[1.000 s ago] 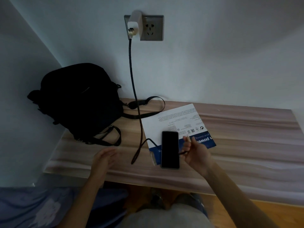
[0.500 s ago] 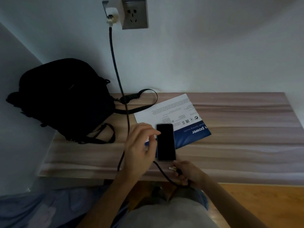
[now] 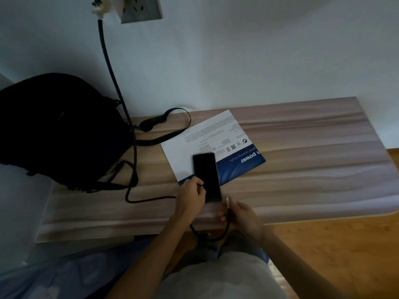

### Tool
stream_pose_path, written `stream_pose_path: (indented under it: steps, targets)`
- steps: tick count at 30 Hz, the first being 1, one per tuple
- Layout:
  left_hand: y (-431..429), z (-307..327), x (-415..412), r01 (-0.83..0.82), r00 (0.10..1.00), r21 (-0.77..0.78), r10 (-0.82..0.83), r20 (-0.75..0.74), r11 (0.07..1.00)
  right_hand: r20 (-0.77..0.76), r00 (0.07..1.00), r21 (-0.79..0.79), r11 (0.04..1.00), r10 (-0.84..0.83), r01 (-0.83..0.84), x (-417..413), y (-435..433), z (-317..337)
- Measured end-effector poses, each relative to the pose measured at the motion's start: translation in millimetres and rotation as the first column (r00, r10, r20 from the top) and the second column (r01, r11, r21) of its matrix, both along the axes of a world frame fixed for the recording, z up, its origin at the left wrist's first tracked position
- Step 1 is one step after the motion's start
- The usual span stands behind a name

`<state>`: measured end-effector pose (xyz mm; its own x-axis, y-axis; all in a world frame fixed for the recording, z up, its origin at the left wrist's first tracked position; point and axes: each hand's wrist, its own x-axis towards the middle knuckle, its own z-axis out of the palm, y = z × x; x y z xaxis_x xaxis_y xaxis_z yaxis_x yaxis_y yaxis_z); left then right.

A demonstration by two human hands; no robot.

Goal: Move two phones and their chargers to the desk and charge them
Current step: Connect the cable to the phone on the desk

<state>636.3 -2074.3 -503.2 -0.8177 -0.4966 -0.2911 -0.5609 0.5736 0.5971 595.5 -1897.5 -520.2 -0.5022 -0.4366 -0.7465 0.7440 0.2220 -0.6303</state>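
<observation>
A black phone (image 3: 206, 176) lies screen up on the wooden desk (image 3: 302, 169), partly over a white and blue sheet (image 3: 207, 137). My left hand (image 3: 190, 196) grips the phone's left edge near its bottom end. My right hand (image 3: 243, 216) pinches the free end of the black braided cable (image 3: 112, 78), its plug tip just right of the phone's bottom corner. The cable runs from a white charger (image 3: 105, 6) in the wall socket (image 3: 142, 9), down across the desk and loops below the desk edge.
A black backpack (image 3: 58, 128) with loose straps fills the desk's left end against the wall. The wooden floor (image 3: 334, 244) shows at the right, and blue bedding (image 3: 54, 275) at the lower left. My lap is under the desk edge.
My left hand has come down onto the phone's left edge and closed on it. My right hand has raised the cable plug from below the desk edge to the phone's bottom corner.
</observation>
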Motion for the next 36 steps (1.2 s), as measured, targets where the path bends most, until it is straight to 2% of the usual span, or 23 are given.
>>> stream_pose_path:
  steps: [4, 8, 11, 13, 15, 18, 21, 24, 27, 29, 31, 36]
  targets:
    - [5, 4, -11, -0.123, 0.992, -0.065, 0.125, 0.031, 0.99, 0.018, 0.999, -0.004, 0.999, 0.051, -0.051, 3, -1, 5]
    - [18, 4, -25, -0.107, 0.98, -0.028, 0.11, 0.168, 0.994, -0.011, 0.992, 0.004, 0.992, 0.127, -0.127, 2, -1, 15]
    - [31, 2, -29, -0.036, 0.96, -0.18, 0.084, 0.267, 0.983, -0.045, 0.983, 0.054, 0.983, 0.177, -0.175, 1, 0, 21]
    - [33, 2, -30, -0.032, 0.956, -0.199, 0.088, 0.28, 0.979, -0.076, 0.974, 0.084, 0.975, 0.213, -0.206, 0, 1, 24]
    - [28, 2, -32, -0.051, 0.96, -0.144, 0.088, 0.266, 0.988, -0.094, 0.97, 0.099, 0.971, 0.226, -0.217, -1, 1, 28]
    - [15, 5, -34, -0.138, 0.964, 0.032, 0.127, 0.234, 0.99, -0.116, 0.968, 0.076, 0.973, 0.224, -0.217, -3, 1, 34]
    - [1, 15, -39, -0.246, 0.941, 0.206, 0.183, 0.284, 0.947, -0.227, 0.934, 0.101, 0.96, 0.277, -0.26, -3, -4, 41]
    - [-9, 25, -47, -0.39, 0.916, 0.445, 0.288, 0.28, 0.806, -0.325, 0.907, 0.091, 0.964, 0.267, -0.251, -3, -11, 49]
    - [-17, 34, -53, -0.477, 0.879, 0.605, 0.347, 0.327, 0.637, -0.409, 0.885, 0.045, 0.974, 0.223, -0.224, -5, -19, 57]
    - [-20, 39, -54, -0.485, 0.874, 0.664, 0.351, 0.337, 0.569, -0.446, 0.878, 0.002, 0.982, 0.171, -0.19, -5, -22, 63]
    - [-21, 43, -55, -0.482, 0.875, 0.687, 0.339, 0.346, 0.543, -0.47, 0.872, -0.028, 0.985, 0.139, -0.172, -6, -25, 67]
    - [-18, 45, -55, -0.479, 0.878, 0.67, 0.323, 0.354, 0.567, -0.503, 0.86, -0.051, 0.99, 0.086, -0.129, -10, -30, 74]
